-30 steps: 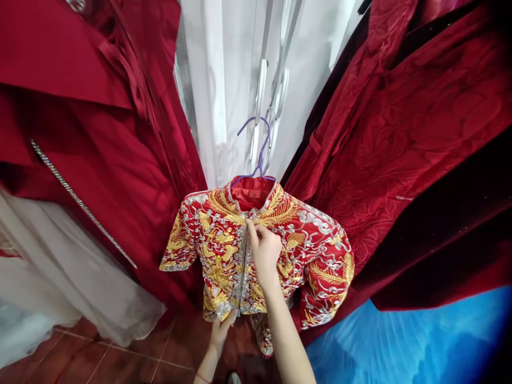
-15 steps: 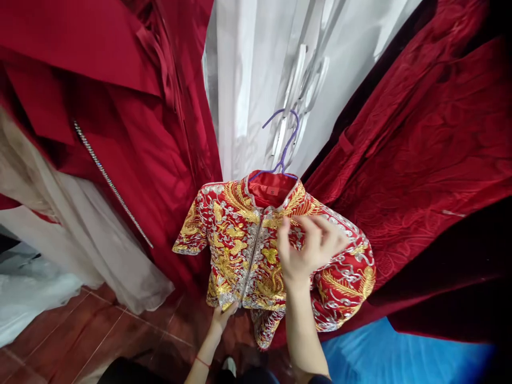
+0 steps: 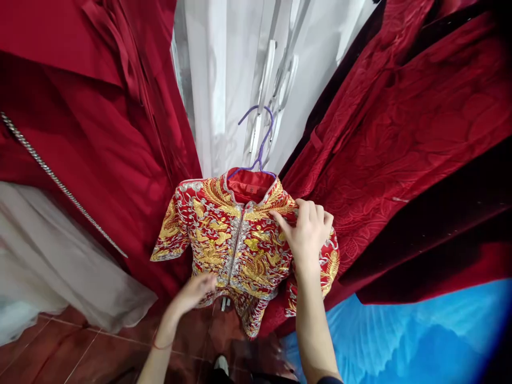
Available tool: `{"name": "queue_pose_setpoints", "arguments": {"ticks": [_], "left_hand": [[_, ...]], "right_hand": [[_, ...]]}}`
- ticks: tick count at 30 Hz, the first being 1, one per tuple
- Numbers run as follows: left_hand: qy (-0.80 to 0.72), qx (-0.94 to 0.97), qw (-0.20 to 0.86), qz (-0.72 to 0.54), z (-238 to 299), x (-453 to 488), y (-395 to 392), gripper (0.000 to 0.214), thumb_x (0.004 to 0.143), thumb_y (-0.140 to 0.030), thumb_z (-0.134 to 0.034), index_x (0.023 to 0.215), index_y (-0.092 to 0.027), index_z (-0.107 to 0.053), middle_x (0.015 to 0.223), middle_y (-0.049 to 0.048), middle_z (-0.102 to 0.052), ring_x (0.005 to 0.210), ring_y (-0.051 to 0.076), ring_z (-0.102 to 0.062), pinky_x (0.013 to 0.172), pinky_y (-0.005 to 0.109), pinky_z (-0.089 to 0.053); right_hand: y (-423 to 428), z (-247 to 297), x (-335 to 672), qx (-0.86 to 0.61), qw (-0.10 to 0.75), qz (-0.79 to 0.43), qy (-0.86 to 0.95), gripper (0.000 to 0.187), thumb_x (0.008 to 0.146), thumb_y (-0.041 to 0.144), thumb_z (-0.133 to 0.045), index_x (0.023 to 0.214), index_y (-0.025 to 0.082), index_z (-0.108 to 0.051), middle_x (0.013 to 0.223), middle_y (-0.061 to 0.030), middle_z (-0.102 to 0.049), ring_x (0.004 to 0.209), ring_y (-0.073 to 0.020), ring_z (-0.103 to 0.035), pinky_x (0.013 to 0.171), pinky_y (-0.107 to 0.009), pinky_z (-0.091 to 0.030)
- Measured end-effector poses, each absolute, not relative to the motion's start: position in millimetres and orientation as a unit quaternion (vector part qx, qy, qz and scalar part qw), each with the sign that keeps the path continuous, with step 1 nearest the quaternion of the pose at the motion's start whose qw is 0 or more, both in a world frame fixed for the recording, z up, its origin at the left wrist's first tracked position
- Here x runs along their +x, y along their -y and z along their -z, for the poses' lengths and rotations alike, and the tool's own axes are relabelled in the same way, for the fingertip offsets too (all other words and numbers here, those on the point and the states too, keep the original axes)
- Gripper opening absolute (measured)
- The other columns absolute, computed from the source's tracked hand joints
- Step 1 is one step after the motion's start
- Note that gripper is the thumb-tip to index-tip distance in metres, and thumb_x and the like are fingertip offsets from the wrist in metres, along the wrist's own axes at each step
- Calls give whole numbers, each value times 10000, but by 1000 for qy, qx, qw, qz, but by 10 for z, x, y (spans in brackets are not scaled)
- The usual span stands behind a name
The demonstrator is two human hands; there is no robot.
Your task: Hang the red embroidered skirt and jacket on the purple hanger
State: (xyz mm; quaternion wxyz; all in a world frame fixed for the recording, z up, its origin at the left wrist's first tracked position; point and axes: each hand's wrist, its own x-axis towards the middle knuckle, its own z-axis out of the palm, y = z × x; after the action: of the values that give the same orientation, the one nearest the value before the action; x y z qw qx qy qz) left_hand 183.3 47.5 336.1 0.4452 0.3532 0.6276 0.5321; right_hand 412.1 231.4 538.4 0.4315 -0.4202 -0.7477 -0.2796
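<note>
A small red jacket (image 3: 224, 240) with gold and silver embroidery hangs on a purple hanger (image 3: 260, 144), its front zip closed up to the collar. My right hand (image 3: 306, 232) rests on the jacket's right shoulder, fingers bent and pressed onto the cloth. My left hand (image 3: 196, 290) is at the jacket's lower hem on the left side, fingers curled against the fabric edge. A thin red string circles my left wrist.
Dark red garments hang close on both sides: a satin one (image 3: 100, 133) with a rhinestone strip on the left, a brocade one (image 3: 400, 138) on the right. White fabric (image 3: 232, 80) hangs behind. A white gown (image 3: 48, 266) and blue cloth (image 3: 420, 336) lie low over the reddish tile floor (image 3: 80, 357).
My right hand left the collar's zip and moved right onto the shoulder. My left hand shifted from the hem's centre to its left part. The view swung a little.
</note>
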Motion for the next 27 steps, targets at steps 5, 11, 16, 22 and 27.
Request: {"name": "queue_pose_setpoints", "arguments": {"ticks": [5,11,16,22,27], "left_hand": [[-639,482,-157,-579,-5069,1181,-1085,519,808,-476,-714,1238,-201,-620,1298,128,-619,1241,280,-549,1065,416,-416],[-664,592,-235,-391,-5550,1135,-1500,362,891,-558,-592,991,-215,-646,999,71,-697,983,260,-610,902,393,-418],[-670,575,-254,-396,-5408,1151,-1476,327,904,-541,-584,882,-216,-609,860,47,-671,858,232,-582,817,366,-389],[-665,568,-264,-408,-5385,1203,-1463,343,909,-556,-576,884,-214,-593,879,40,-667,876,227,-570,821,356,-381],[-669,544,-268,-429,-5336,1244,-1541,342,916,-550,-562,837,-217,-574,820,34,-628,854,230,-551,805,359,-368]], "right_hand": [[-2453,-5357,4097,-389,437,303,752,482,949,620,-496,1011,158,-617,819,-63,-648,807,-219,-507,783,-346,-321],[-2466,-5350,4095,-381,434,301,759,410,956,568,-532,1001,167,-606,820,-57,-662,809,-215,-523,777,-344,-327],[-2548,-5333,4099,-368,441,298,762,392,940,549,-573,998,163,-604,828,-56,-672,815,-215,-529,800,-350,-339],[-2598,-5291,4111,-358,467,285,757,389,926,544,-599,1028,169,-599,839,-55,-681,815,-216,-547,800,-347,-342],[-2561,-5286,4131,-363,460,284,759,377,931,525,-599,1038,163,-598,868,-64,-690,837,-218,-555,811,-352,-348]]}}
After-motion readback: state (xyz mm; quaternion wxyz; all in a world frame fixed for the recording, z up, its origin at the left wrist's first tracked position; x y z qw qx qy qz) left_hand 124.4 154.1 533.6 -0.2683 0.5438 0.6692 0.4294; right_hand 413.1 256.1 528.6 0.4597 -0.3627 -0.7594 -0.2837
